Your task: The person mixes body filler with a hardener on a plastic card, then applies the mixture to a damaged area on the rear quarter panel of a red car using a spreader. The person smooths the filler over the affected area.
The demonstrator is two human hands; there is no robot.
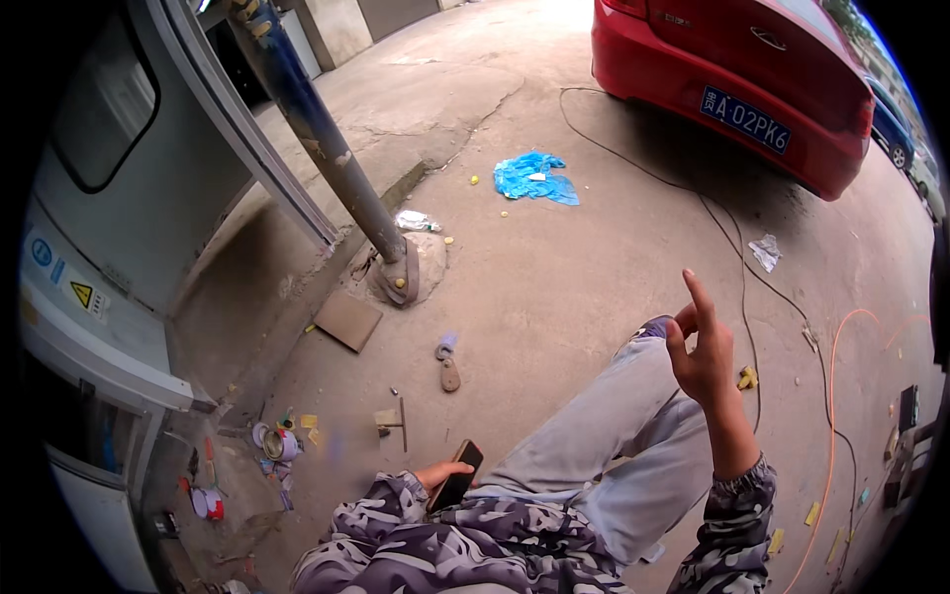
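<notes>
White characters on a blue rectangular number plate [744, 119], there on the rear of the red car [673, 74]! Above it, an oval silver emblem [768, 39]; pale lettering [678, 19] by the boot lid's left edge. Across to the pale panel [129, 332]: a round blue sign [41, 252] near its left edge, then a yellow warning triangle [83, 294], its small print too tiny to read.

Phone [459, 479] left of the legs [594, 421], car [727, 74] ahead right
</notes>
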